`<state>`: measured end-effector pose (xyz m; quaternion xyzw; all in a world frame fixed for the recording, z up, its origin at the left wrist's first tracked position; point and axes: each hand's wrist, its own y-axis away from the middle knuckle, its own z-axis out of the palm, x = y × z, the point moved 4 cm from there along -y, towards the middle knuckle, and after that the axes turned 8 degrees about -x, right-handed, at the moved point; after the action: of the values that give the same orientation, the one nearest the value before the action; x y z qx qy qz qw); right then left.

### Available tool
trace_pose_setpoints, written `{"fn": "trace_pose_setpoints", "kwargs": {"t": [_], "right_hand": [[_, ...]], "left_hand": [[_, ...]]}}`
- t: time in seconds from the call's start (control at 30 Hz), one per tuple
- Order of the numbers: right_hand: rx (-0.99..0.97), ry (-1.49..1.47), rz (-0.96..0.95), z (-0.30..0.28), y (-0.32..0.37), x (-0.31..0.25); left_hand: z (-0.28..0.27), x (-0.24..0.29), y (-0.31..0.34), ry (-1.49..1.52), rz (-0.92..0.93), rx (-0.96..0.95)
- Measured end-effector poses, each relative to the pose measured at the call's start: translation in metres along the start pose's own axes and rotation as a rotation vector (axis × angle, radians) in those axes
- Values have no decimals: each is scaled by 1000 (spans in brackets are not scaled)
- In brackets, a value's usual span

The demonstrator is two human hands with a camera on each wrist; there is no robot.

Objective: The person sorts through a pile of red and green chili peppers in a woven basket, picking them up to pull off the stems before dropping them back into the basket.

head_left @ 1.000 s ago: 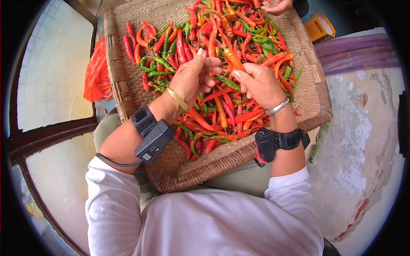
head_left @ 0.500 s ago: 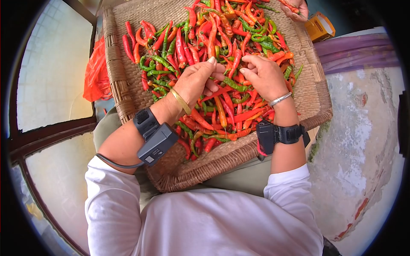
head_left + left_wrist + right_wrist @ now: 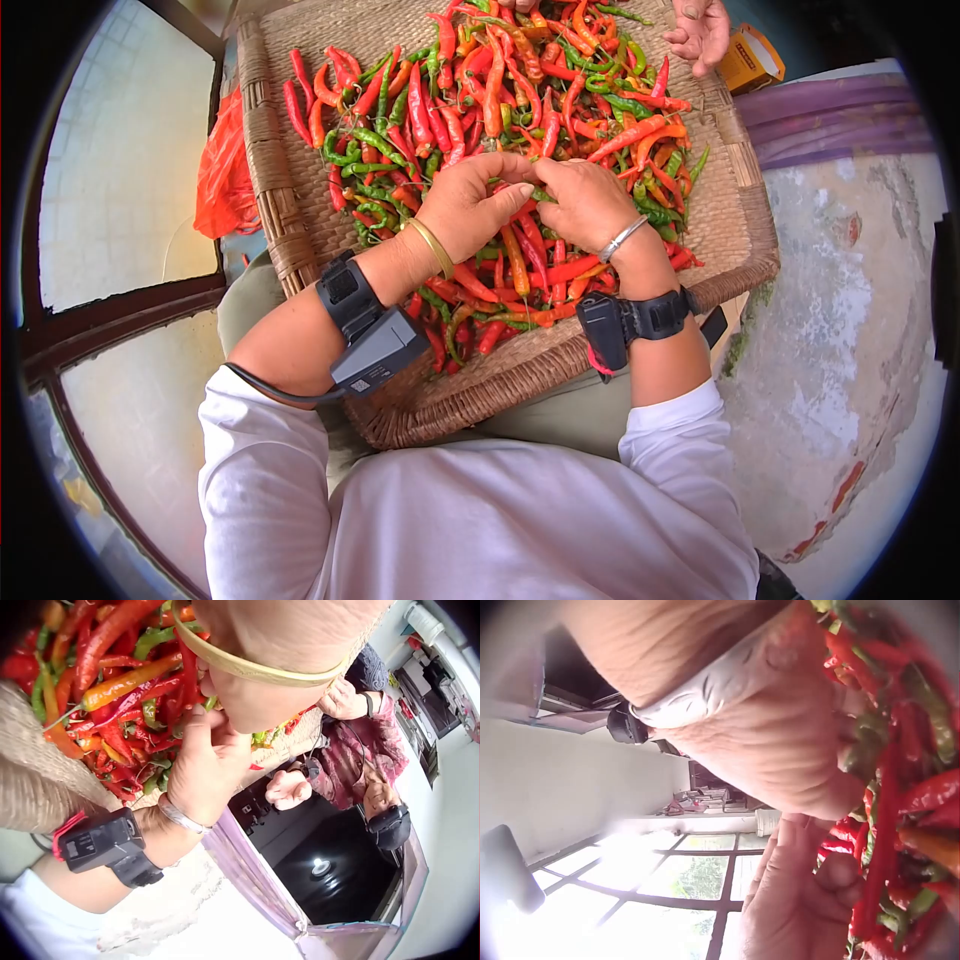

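Observation:
My left hand (image 3: 470, 208) and right hand (image 3: 590, 205) meet fingertip to fingertip low over a pile of red, orange and green chili peppers (image 3: 430, 120). Between them is a red chili pepper (image 3: 187, 666), mostly hidden by the fingers in the head view. In the left wrist view, the right thumb and index finger pinch its lower end, close to a bit of green. The left hand's curled fingers hold the chili from the other side. A wide woven basket (image 3: 715, 230) bears the whole pile.
Another person's hand (image 3: 700, 32) hovers over the basket's far right corner; that person (image 3: 360, 754) sits opposite. Left of the basket hangs a red plastic bag (image 3: 228, 170). An orange box (image 3: 750, 60) and purple cloth (image 3: 830, 125) lie to the right.
The orange chili pepper that my right hand held is gone from it. The right hand opened, then closed in against the left. The other person's hand no longer shows a red chili pepper.

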<state>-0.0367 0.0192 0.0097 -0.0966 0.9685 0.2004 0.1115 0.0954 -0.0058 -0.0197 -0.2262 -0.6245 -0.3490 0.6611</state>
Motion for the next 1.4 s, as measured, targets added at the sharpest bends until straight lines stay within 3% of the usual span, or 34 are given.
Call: {"fn": "trace_pose_setpoints", "kwargs": {"t": [0.07,0.1,0.17,0.3,0.37,0.5,0.6,0.67,0.8,1.0,1.1,1.17,1.2,1.33,1.4], "right_hand": [[-44,-338,32,-9,3,-6],[-45,-338,31,-12,5,-6],[-58,-685,-9,-14,10,-4],[28,-1010,-117,-7,6,7],[137,-1183,-149,-14,7,3],[192,-1147,-171,-23,10,-3],[297,-1014,-274,-28,12,-10],[384,-920,-171,-27,12,-6],[362,-954,-99,-26,11,-3],[170,-1135,-114,-17,11,-11],[129,-1356,-119,-13,9,-3],[90,-1776,-201,-7,7,-2],[129,-1814,-164,-5,5,-1],[244,-1562,39,-5,5,3],[221,-1209,68,-7,7,1]], "left_hand": [[0,12,1,-454,300,77],[0,13,2,-454,300,78],[1,20,3,-537,321,88],[1,12,1,-300,205,40],[5,12,4,-199,58,-41],[2,16,5,-260,16,9],[-4,9,2,-24,-95,66],[-3,9,2,-5,-96,55],[3,16,6,-82,-87,-23],[8,14,6,-171,150,-127],[9,19,7,-185,131,-154],[10,21,7,-162,99,-126],[9,20,7,-138,67,-99],[1,18,5,-191,60,-27],[-3,15,4,-171,72,40]]}}
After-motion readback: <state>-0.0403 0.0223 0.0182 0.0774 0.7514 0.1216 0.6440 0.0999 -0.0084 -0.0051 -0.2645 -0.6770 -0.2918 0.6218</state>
